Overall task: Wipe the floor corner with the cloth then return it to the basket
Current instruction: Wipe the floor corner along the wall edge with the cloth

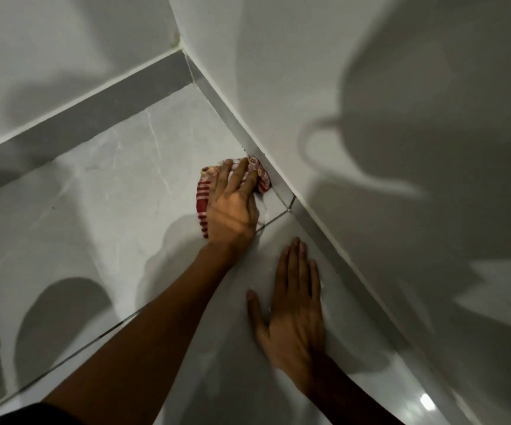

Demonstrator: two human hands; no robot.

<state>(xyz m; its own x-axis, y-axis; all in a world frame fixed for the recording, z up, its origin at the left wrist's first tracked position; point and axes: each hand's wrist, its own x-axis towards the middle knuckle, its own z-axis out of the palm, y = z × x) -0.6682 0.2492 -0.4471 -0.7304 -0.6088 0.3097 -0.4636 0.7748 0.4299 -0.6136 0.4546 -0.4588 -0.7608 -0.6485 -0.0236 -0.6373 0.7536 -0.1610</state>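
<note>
The left hand [232, 207] presses a bunched, red-and-white striped cloth [202, 204] flat, its length running toward the skirting [281, 185]. The right hand [294, 314] lies spread, empty, on glossy tile [94, 194].

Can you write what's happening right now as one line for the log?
step: wiping | left hand: pressing red-and-white cloth on floor by baseboard | right hand: flat on floor tile, empty | basket: not in view
</note>
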